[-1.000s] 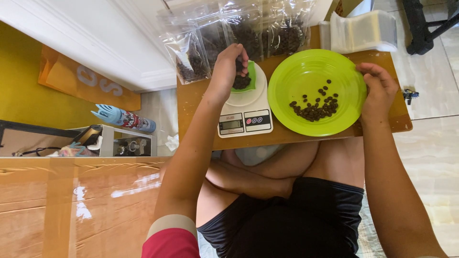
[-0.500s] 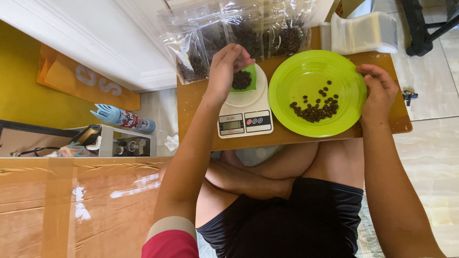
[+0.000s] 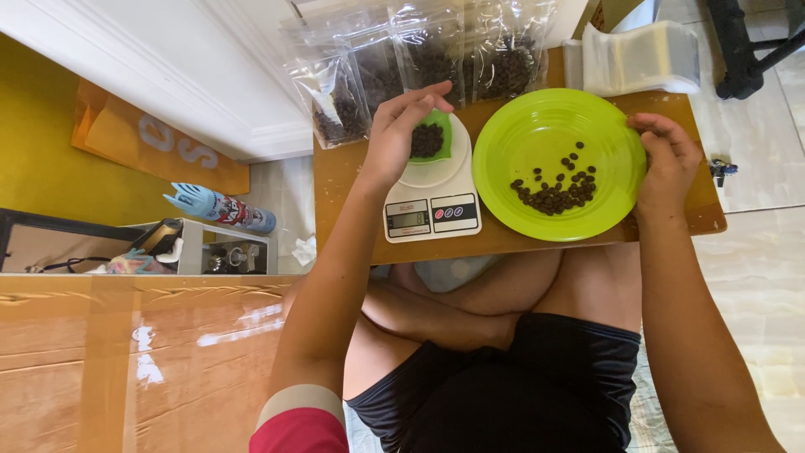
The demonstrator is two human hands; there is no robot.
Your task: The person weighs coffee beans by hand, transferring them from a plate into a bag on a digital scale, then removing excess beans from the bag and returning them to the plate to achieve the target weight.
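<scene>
Yellow wall (image 3: pixel 33 126) and an orange paper bag (image 3: pixel 151 143) sat far left, with a blue spray can (image 3: pixel 220 207) lying on a small grey shelf unit (image 3: pixel 210 247) below them. Glossy brown cardboard (image 3: pixel 126 361) filled the lower left. Low wooden table (image 3: pixel 344 180) stood in front of the seated person, legs folded under it. Row of clear plastic bags of dark beans (image 3: pixel 419 59) leaned along the table's far edge.

Left hand (image 3: pixel 401 134) reached over a white kitchen scale (image 3: pixel 432 205). Its fingers were curled around the rim of a small green cup (image 3: pixel 438 134) sitting on the scale's round platform. Cup held a heap of dark coffee beans (image 3: pixel 426 143). Fingers looked pinched on the cup's near edge, thumb side partly hidden, so the grip was not fully clear. Scale's display and buttons faced the person, uncovered.

Just right of the scale, touching or nearly touching it, lay a big lime-green plate (image 3: pixel 520 126). More loose dark beans (image 3: pixel 553 189) were scattered on it, mostly toward the near-centre.

Right hand (image 3: pixel 667 164) gripped the plate's right rim, fingers bent over the edge. Both hands well apart, one on each vessel.

Stack of empty clear pouches (image 3: pixel 641 54) rested at the table's far right corner. Pale tiled floor (image 3: pixel 755 243) showed beyond, with a black stand leg (image 3: pixel 742 50) at top right.
</scene>
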